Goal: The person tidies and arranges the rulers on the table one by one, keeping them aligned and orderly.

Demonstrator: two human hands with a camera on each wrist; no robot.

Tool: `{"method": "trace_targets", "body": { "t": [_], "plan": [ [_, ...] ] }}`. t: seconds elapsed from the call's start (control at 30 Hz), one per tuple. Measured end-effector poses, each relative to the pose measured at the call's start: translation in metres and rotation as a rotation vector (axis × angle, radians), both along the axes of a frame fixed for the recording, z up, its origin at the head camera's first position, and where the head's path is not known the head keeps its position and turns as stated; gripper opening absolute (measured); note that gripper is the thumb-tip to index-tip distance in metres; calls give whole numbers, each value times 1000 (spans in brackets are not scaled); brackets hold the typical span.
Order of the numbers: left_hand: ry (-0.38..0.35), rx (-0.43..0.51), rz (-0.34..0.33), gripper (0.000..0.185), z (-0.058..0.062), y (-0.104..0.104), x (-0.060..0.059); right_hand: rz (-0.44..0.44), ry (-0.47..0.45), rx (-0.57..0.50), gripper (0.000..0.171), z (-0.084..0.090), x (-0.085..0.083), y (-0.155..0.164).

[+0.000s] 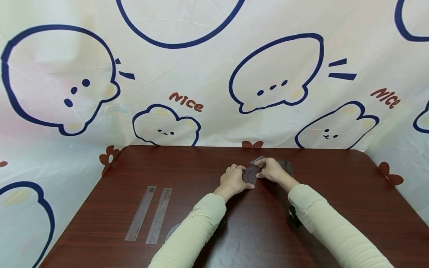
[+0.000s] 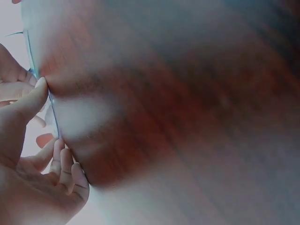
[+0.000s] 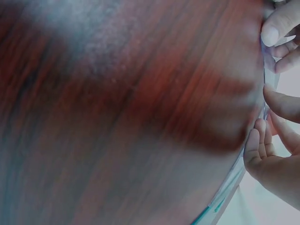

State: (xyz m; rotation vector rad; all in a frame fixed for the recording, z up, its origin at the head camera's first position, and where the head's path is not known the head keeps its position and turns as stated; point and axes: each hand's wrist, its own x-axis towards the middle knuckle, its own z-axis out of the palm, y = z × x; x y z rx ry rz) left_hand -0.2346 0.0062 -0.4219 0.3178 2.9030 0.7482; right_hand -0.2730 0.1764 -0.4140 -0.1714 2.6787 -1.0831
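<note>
A flat greyish-purple piece with a rounded edge [image 1: 250,175] lies between the two hands near the far side of the table; its exact kind is unclear. My left hand [image 1: 233,181] holds it from the left, thumb at the near edge, fingers at the far edge. On the other side, my right hand [image 1: 272,170] pinches its right edge between thumb and fingers. A small clear plastic piece [image 1: 257,160] shows just beyond the right fingertips. In the left wrist view, the left hand [image 2: 35,173] sits low over the tabletop; the piece appears almost edge-on.
Two clear rulers [image 1: 140,214] lie side by side on the brown table [image 1: 100,208] at left. A clear curved edge [image 1: 171,231] peeks out beside the left sleeve. Partly behind the right wrist is a dark translucent piece [image 1: 287,167]. A dark object [image 1: 295,217] sits beside the right sleeve.
</note>
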Motion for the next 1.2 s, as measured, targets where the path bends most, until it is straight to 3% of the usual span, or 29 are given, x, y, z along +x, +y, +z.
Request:
{"method": "trace_targets", "body": {
  "t": [0.3,0.6,0.93,1.2],
  "plan": [
    [2,62,-22,68,0,-1,-1,-7,-42,19,41,4,3,3],
    [-5,124,-49,64,0,-1,-2,-45,15,-32,36,-3,5,15],
    [-111,242,2,33,7,-5,1,-80,66,-61,25,-3,15,25],
    [-111,328,-10,17,17,-21,3,-83,83,-55,28,4,25,22]
  ]
}}
